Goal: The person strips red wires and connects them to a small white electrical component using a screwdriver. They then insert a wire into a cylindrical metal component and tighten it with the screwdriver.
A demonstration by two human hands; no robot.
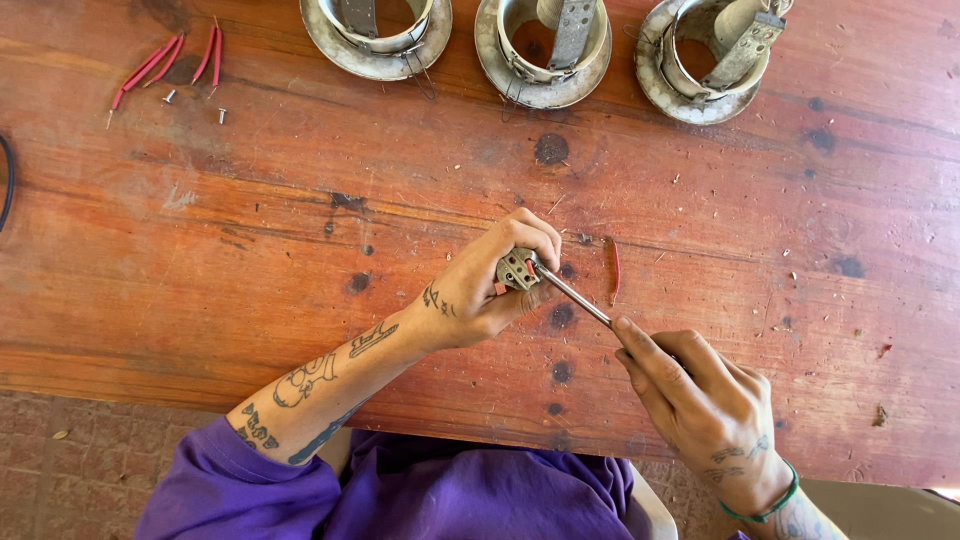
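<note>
- Small grey lamp-holder part (pixel 517 268) with reddish marks sits above the middle of the wooden table (pixel 250 230), gripped in the person's left hand (pixel 487 285)
- Left hand fingers (pixel 528 232) curl closed around the part, thumb underneath, holding it just off the table
- Screwdriver (pixel 572 292) with a thin metal shaft runs diagonally from the part down to the right hand (pixel 705 405); its tip touches the part
- Right hand fingers (pixel 640 345) are closed around the screwdriver's handle, which is hidden inside the hand, with the index finger stretched along the shaft
- A green band circles the right wrist; both forearms carry dark tattoos, and purple sleeves show at the bottom edge
- One short red wire (pixel 615 270) lies on the table just right of the held part, apart from both hands
- Three round metal lamp fittings (pixel 545 60) stand in a row along the far edge of the table, well apart from the hands
- Several red wire pieces (pixel 165 62) and two small screws (pixel 195 105) lie at the far left of the table
- The table is worn reddish wood with dark knots and scattered small debris
</note>
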